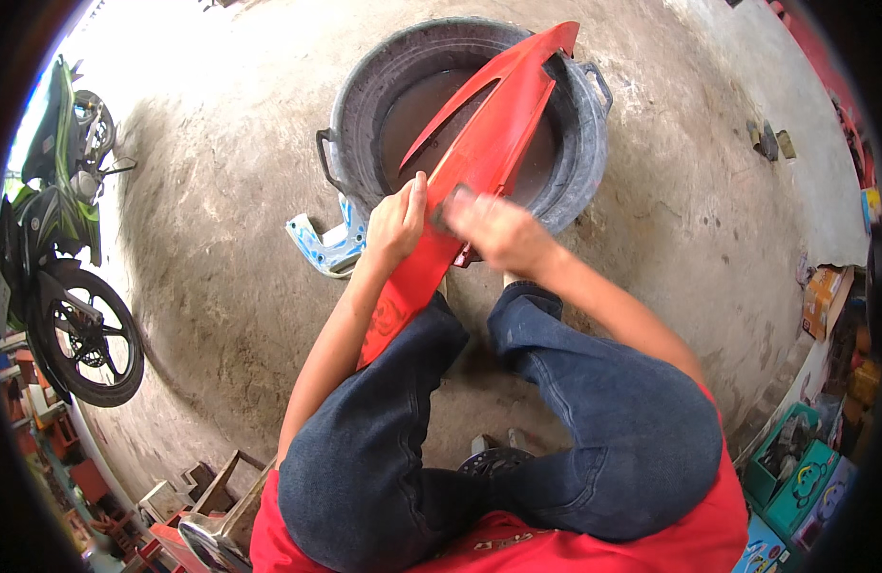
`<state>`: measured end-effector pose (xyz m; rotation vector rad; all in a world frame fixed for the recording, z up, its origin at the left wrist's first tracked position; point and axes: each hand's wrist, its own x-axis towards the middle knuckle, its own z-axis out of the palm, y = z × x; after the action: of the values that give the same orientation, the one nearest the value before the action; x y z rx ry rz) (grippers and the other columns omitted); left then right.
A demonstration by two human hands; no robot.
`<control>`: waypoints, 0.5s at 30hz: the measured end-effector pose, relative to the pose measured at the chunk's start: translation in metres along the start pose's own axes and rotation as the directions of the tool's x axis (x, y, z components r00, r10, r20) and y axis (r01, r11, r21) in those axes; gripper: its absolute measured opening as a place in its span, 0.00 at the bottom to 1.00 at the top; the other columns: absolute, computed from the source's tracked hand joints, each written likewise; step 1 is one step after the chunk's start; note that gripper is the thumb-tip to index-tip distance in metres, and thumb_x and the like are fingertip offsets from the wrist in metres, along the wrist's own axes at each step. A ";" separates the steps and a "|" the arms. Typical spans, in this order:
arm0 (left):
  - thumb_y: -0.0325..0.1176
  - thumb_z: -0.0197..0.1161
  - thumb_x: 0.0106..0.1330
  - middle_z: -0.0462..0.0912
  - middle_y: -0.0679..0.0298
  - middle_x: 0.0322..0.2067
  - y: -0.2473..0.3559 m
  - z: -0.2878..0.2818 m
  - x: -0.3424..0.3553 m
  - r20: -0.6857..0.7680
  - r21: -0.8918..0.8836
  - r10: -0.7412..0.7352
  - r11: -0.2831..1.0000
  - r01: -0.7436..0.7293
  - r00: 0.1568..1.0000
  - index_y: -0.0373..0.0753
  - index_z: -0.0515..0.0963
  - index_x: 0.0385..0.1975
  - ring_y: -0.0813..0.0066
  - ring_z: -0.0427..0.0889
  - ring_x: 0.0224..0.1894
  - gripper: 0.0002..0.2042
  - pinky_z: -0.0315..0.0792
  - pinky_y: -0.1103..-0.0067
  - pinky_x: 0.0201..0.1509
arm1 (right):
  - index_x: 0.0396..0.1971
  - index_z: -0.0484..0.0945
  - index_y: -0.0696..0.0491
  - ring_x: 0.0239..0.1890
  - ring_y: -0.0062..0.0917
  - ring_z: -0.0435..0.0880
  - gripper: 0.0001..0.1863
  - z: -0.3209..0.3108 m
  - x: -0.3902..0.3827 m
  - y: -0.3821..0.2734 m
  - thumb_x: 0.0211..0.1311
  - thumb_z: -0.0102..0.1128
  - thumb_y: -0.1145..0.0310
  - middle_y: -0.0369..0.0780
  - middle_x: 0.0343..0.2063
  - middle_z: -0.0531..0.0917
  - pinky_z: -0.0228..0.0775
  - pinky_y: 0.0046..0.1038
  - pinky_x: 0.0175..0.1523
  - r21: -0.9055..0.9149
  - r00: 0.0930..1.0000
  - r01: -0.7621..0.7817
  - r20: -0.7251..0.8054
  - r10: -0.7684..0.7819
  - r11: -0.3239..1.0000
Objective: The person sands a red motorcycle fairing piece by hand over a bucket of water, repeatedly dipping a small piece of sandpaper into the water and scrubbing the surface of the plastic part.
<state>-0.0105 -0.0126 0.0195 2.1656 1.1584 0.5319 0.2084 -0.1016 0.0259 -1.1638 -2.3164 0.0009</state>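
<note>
A long red plastic panel (493,134) rests slantwise across a large grey round tub (351,88) holding murky liquid; its lower part lies by my left knee. My left hand (396,226) grips the panel's left side, thumb along it. My right hand (506,232), slightly blurred, is closed on a dark grey pad (451,208) pressed on the panel's surface right of my left hand; the pad's kind is unclear. Just left of the tub, a white-and-blue curved part (317,246) lies on the concrete floor.
Along the left stands a green-and-black motorcycle (88,329). Wooden and metal items (212,492) sit at lower left. A cardboard box (825,298) and teal cases (787,468) line the right edge. Small dark objects (768,138) lie on the upper-right floor. My jeans-clad knees frame the lower middle.
</note>
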 end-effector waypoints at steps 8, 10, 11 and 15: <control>0.42 0.38 0.84 0.84 0.51 0.32 0.003 0.007 0.004 0.047 -0.050 -0.053 0.997 0.055 0.997 0.35 0.75 0.55 0.42 0.83 0.35 0.20 0.75 0.55 0.40 | 0.60 0.80 0.60 0.65 0.41 0.81 0.22 0.002 -0.007 -0.001 0.69 0.50 0.70 0.51 0.59 0.83 0.70 0.43 0.72 -0.213 0.999 -0.052 -0.024 0.047 0.976; 0.37 0.42 0.82 0.84 0.51 0.37 -0.011 0.011 0.002 -0.085 0.110 0.186 0.978 -0.176 0.979 0.34 0.73 0.60 0.43 0.83 0.33 0.18 0.76 0.55 0.37 | 0.60 0.79 0.60 0.65 0.41 0.81 0.22 0.001 -0.007 -0.001 0.69 0.49 0.71 0.50 0.60 0.82 0.70 0.42 0.72 -0.105 0.998 -0.058 -0.009 0.057 0.993; 0.37 0.42 0.82 0.84 0.51 0.37 -0.012 0.014 0.000 -0.083 0.105 0.186 0.979 -0.177 0.979 0.34 0.73 0.60 0.43 0.83 0.33 0.18 0.76 0.55 0.37 | 0.60 0.80 0.60 0.65 0.41 0.81 0.22 -0.006 -0.002 0.023 0.70 0.49 0.72 0.50 0.60 0.83 0.70 0.42 0.72 -0.154 0.992 -0.121 -0.039 0.117 0.981; 0.31 0.47 0.78 0.84 0.50 0.41 0.004 0.015 0.013 0.025 0.026 0.139 0.990 -0.140 0.990 0.31 0.68 0.66 0.45 0.83 0.32 0.20 0.76 0.56 0.32 | 0.61 0.78 0.63 0.65 0.46 0.80 0.23 -0.015 -0.009 0.065 0.70 0.49 0.71 0.53 0.61 0.82 0.68 0.43 0.74 -0.159 0.863 -0.500 -0.180 0.472 0.851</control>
<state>0.0074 -0.0083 0.0119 2.2826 1.0126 0.5520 0.2680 -0.0708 0.0195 -1.7741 -1.8764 -0.1260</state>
